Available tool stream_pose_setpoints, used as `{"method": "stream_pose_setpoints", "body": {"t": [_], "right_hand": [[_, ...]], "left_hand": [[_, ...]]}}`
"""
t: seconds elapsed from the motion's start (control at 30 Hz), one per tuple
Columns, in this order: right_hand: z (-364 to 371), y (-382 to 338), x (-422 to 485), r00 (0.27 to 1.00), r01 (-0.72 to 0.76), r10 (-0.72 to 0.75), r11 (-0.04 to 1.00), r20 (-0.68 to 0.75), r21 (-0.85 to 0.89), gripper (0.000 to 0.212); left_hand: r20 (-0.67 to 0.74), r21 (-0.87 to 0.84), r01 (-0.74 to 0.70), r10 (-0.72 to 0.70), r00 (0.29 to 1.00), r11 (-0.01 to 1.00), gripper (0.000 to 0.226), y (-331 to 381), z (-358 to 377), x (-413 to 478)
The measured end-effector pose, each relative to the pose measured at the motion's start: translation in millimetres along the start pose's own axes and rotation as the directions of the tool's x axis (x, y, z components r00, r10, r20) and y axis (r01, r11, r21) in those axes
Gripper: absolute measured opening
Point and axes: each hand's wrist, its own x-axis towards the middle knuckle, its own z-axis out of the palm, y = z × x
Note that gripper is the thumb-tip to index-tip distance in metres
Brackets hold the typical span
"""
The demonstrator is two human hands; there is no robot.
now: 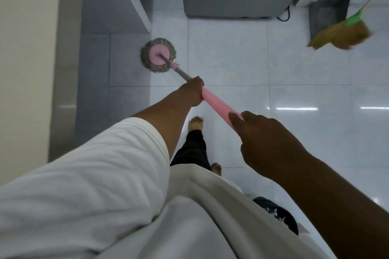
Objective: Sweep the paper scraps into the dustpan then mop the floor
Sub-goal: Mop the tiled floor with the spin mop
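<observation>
Head view: mop (158,55) lies with its round head flat on the floor (231,59) at left, shaft slanting back toward the person. Left hand (193,90), nearer the head, grips mid-shaft. Right hand (263,139) curls round the pink end. Dustpan (328,12) and broom (341,34) stand far right.

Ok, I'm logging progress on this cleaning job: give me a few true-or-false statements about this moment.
1. Both the left hand and the right hand grip the mop handle. True.
2. The mop head sits in a bucket. False: it rests on the floor tiles.
3. The broom stands by the dark dustpan. True.
4. The person wears shoes. False: the visible feet are bare.
</observation>
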Motion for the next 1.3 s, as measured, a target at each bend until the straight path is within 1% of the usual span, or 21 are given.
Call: {"method": "stream_pose_setpoints", "body": {"t": [0.07, 0.13, 0.27, 0.4, 0.5, 0.6, 0.7, 0.8, 0.93, 1.07, 1.17, 1.23, 1.3], "right_hand": [[14.2, 3.5, -35.8, 0.999, -0.038, 0.038, 0.999, 0.008, 0.019, 0.062], [24.8, 5.5, -69.5, 0.997, -0.072, 0.072, 0.997, 0.009, 0.031, 0.060], [38.4, 1.9, -122.8, 0.990, -0.138, 0.136, 0.990, 0.044, 0.034, 0.061], [43.9, -10.1, -140.6, 0.986, -0.163, 0.161, 0.986, 0.049, 0.033, 0.062], [43.4, -23.8, -133.8, 0.985, -0.165, 0.164, 0.986, 0.056, 0.015, 0.064], [36.4, -30.3, -117.4, 0.982, -0.186, 0.185, 0.983, 0.043, 0.014, 0.066], [24.6, -43.0, -89.7, 0.983, -0.179, 0.178, 0.983, 0.044, 0.034, 0.063], [6.7, -54.5, -49.6, 0.986, -0.165, 0.164, 0.986, 0.028, 0.041, 0.062], [-24.2, -59.8, 15.2, 0.986, -0.168, 0.168, 0.985, -0.005, 0.036, 0.059], [-49.7, -58.6, 84.6, 0.982, -0.182, 0.185, 0.982, -0.039, 0.058, 0.058], [-58.1, -53.3, 131.9, 0.979, -0.191, 0.195, 0.980, -0.066, 0.063, 0.053], [-58.9, -51.5, 155.2, 0.977, -0.197, 0.201, 0.978, -0.072, 0.062, 0.049], [-57.2, -51.8, 168.8, 0.977, -0.193, 0.199, 0.978, -0.073, 0.079, 0.048]], "left_hand": [[0.037, 0.003, -0.032, 0.032, 0.999, 0.999, 0.044, 12.8, 28.1, -20.5], [0.035, 0.017, -0.050, 0.049, 0.998, 0.999, 0.045, 23.5, 53.2, -39.2], [0.052, 0.082, -0.132, 0.128, 0.990, 0.988, 0.042, 40.2, 91.6, -73.3], [0.100, 0.102, -0.263, 0.254, 0.962, 0.959, 0.046, 39.2, 104.5, -89.5], [0.100, 0.092, -0.303, 0.294, 0.950, 0.948, 0.044, 29.2, 99.5, -86.5], [0.102, 0.071, -0.305, 0.297, 0.949, 0.950, 0.043, 19.5, 87.6, -75.6], [0.100, -0.010, -0.237, 0.237, 0.966, 0.972, 0.040, 8.6, 65.6, -53.6], [0.068, 0.057, -0.211, 0.207, 0.976, 0.976, 0.044, -7.4, 31.2, -21.7], [0.085, 0.103, -0.291, 0.283, 0.955, 0.951, 0.042, -23.3, -23.5, 26.9], [0.065, 0.132, -0.290, 0.284, 0.957, 0.948, 0.043, -34.2, -73.3, 84.1], [0.030, 0.151, -0.261, 0.260, 0.965, 0.953, 0.045, -43.3, -106.1, 126.7], [0.039, 0.159, -0.246, 0.243, 0.969, 0.956, 0.043, -47.1, -122.3, 146.9], [0.064, 0.201, -0.261, 0.254, 0.965, 0.944, 0.043, -48.1, -131.4, 158.2]]}}
